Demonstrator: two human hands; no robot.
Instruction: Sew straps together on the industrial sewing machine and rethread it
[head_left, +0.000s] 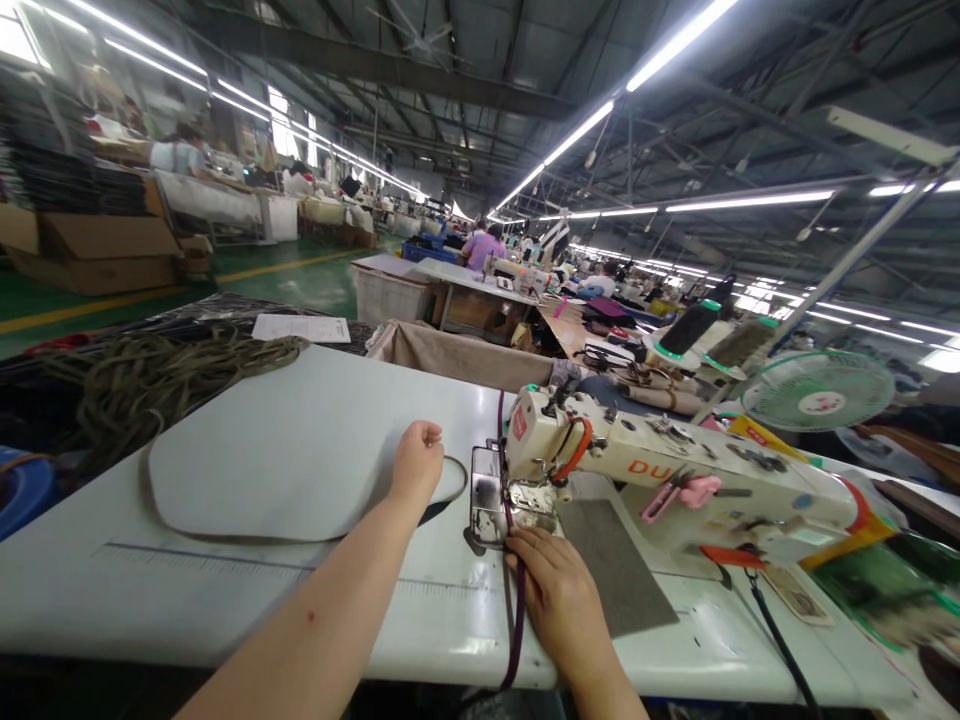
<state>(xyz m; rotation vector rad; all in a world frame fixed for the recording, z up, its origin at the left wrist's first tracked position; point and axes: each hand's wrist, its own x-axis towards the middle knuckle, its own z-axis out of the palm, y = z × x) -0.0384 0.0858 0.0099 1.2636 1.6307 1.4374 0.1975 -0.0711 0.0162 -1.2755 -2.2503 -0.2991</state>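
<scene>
Evidently, a narrow purple strap lies under the right hand at the sewing machine

The strap runs down the picture just right of centre, from behind the machine's head, past the metal plate, to the front edge of the white table at the bottom. The right hand lies over it, low and right of centre, fingertips on the strap close in front of the plate. Whether they pinch it or only press it down, I cannot tell. The left hand, near the middle of the frame, is loosely curled beside a small loop of olive strip; whether it holds that strip is not clear. The rest of the strip curves over the table to the left, and a tangled heap of similar strips lies at the upper left of the table.

I would judge the purple strap light, soft and bendy, hardly fragile, but apt to twist or drift sideways if held loosely. The best hold looks to be flat between thumb and fingers, just in front of the plate, clear of the needle area. Its lower end curves near the table's edge, where its own weight might tug lightly.
</scene>
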